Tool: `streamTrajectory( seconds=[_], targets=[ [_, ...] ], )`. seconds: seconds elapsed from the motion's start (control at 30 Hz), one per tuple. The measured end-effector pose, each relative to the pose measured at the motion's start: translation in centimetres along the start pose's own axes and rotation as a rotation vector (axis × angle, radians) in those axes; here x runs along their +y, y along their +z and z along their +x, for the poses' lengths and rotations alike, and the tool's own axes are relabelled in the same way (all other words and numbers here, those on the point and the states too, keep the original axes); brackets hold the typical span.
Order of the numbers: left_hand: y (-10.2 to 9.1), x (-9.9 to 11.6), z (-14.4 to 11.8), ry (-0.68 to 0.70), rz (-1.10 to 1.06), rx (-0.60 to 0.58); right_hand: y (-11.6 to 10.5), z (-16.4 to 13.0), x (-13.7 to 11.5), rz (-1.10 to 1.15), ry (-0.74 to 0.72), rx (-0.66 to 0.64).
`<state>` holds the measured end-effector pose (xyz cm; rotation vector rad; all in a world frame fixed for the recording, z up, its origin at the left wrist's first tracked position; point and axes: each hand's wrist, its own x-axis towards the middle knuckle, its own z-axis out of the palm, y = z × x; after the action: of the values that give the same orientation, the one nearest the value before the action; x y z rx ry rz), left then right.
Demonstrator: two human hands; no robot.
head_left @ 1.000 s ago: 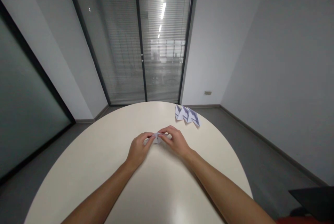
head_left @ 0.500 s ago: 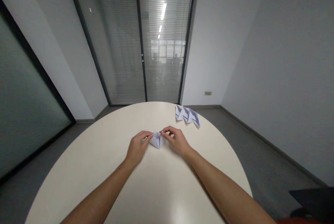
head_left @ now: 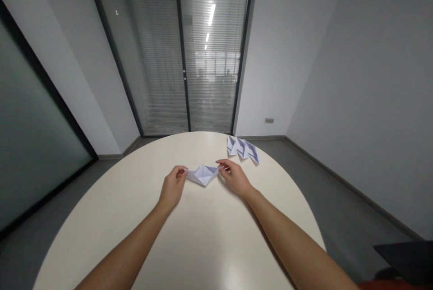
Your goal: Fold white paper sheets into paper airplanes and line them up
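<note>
I see both hands out over the table (head_left: 101, 218), each pinching one end of a white paper boat (head_left: 202, 174). The left hand (head_left: 172, 188) has its thumb and forefinger closed on the boat's left tip; the right hand (head_left: 234, 176) is closed the same way on the right tip. The boat sits between them, just above or barely on the tabletop; from this angle I cannot tell which.

A second ago the hands were nearly touching, fingers bunched over a small folded wad. Half a second ago they had parted a little and the paper showed as a narrow downward-pointing triangle. Now the hands are clearly apart and the paper is stretched wide into a long, shallow hull with a small peak in the middle. The left hand has shifted leftward, the right hand rightward and slightly farther from me.

Beyond the right hand, near the table's far edge, a row of folded papers (head_left: 243, 148) lies overlapping, in the same place as before. A dark object (head_left: 406, 260) fills the lower right corner, unchanged.
</note>
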<state>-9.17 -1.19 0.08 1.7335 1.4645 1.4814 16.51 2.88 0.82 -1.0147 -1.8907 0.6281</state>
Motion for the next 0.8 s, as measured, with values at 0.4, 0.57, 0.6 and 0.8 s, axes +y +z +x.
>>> streamTrajectory(
  seconds=[0.4, 0.57, 0.6, 0.8],
  targets=[
    [-0.2, -1.3, 0.0, -0.041, 0.156, 0.047, -0.6, 0.0, 0.5, -0.208, 0.044, -0.011],
    [-0.1, -0.3, -0.3, 0.017, 0.256, 0.003, -1.0, -0.2, -1.7, -0.411, 0.002, -0.032],
    [0.0, -0.2, -0.3, 0.037, 0.276, -0.004, -1.1, -0.3, -2.1, -0.463, -0.035, -0.048],
    [1.4, -0.1, -0.4, 0.108, 0.353, -0.045, -0.7, -0.6, -2.9, -0.604, -0.169, -0.174]
  ],
)
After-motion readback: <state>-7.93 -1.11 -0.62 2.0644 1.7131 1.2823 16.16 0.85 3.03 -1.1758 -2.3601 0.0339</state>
